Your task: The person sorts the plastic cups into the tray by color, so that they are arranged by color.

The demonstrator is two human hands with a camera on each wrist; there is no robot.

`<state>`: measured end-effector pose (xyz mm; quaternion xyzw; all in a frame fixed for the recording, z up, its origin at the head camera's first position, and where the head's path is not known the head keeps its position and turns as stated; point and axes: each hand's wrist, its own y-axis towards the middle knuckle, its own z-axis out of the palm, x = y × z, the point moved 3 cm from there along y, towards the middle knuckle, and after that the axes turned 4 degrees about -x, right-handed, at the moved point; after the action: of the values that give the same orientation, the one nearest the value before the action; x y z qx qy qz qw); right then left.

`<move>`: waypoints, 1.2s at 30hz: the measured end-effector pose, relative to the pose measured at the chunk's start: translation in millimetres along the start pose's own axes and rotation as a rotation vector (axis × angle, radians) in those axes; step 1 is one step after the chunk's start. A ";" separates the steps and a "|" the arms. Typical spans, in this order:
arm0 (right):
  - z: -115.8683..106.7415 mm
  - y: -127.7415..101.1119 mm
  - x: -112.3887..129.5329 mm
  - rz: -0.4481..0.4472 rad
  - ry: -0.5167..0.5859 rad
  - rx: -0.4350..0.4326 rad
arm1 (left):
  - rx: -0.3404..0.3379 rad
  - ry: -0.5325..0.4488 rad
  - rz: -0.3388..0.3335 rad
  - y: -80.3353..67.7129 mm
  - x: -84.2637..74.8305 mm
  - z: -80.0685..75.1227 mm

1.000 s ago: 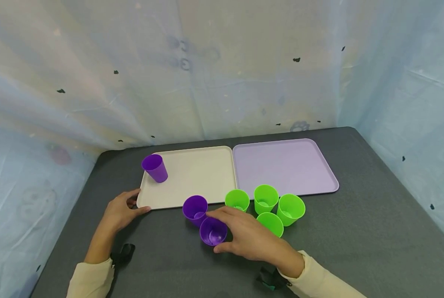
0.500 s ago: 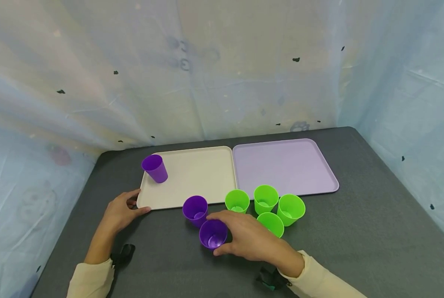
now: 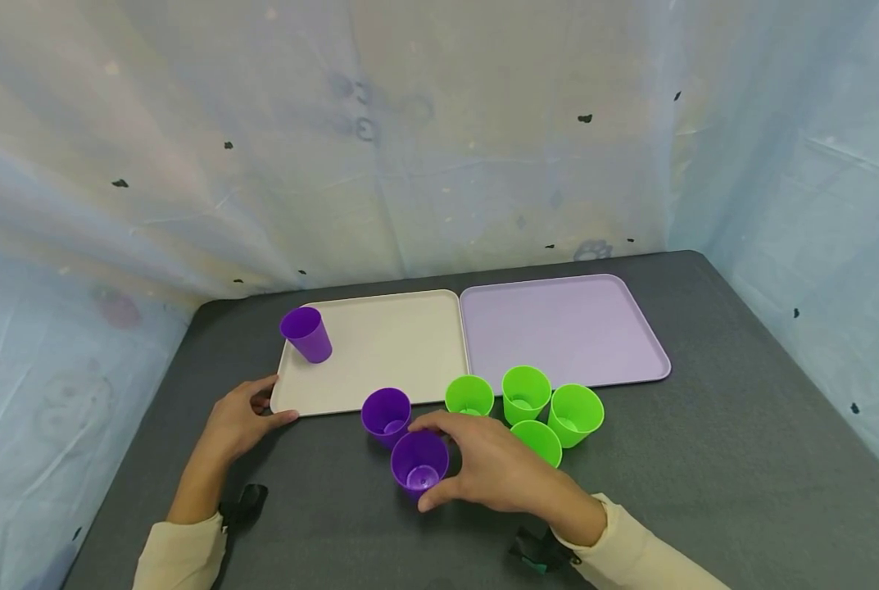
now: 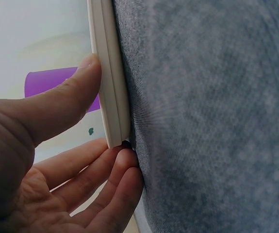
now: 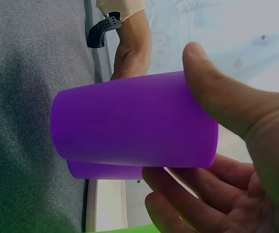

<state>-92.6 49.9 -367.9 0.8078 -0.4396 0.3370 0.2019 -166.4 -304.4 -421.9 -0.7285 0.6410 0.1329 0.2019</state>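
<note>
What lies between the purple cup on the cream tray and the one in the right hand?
In the head view, bare cream tray, then a third purple cup by its near edge.

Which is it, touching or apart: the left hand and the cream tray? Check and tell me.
Touching. The left wrist view shows it: the left hand has its thumb against the rim of the cream tray, with no gap.

Tapered purple cup (image 3: 418,465), mouth up, on the near side of a flat rectangular cream tray (image 3: 391,348)
</note>
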 end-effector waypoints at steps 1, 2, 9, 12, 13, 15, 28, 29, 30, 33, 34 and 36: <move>-0.4 0.0 0.2 -0.001 0.008 -0.002 | 0.000 0.000 0.001 0.1 0.1 0.0; -0.5 0.0 0.1 0.000 0.014 -0.003 | -0.002 0.001 0.003 0.1 0.0 0.0; -1.5 -0.7 -0.2 -0.012 0.040 -0.020 | -0.017 -0.002 0.021 0.3 0.4 1.4; -1.5 -0.8 -0.4 -0.025 0.034 -0.027 | -0.021 -0.003 0.030 0.1 0.3 2.0; -1.4 -0.7 -0.5 -0.029 0.034 -0.029 | -0.021 -0.003 0.031 0.0 0.3 1.9; -1.6 -0.7 -0.4 -0.032 0.029 -0.028 | -0.022 -0.004 0.031 0.1 0.4 1.9; -2.2 -1.6 0.0 -0.017 0.083 -0.013 | -0.021 -0.008 0.041 0.4 1.9 2.6; -2.3 -1.7 0.1 -0.017 0.085 -0.012 | -0.019 -0.007 0.040 0.3 1.8 2.3; -2.3 -1.8 0.1 -0.020 0.083 -0.012 | -0.018 -0.006 0.041 0.2 1.7 1.8; -2.5 -2.3 0.4 -0.037 0.073 -0.013 | -0.016 -0.003 0.038 -0.1 1.4 1.2; -2.5 -2.5 0.5 -0.044 0.071 -0.012 | -0.016 -0.003 0.038 -0.1 1.2 0.8; -2.9 -2.9 0.6 -0.055 0.070 -0.008 | -0.018 -0.001 0.038 -0.3 0.8 0.4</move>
<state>-90.9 52.9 -365.5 0.8065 -0.4111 0.3575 0.2297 -166.0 -304.8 -422.6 -0.7181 0.6532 0.1429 0.1930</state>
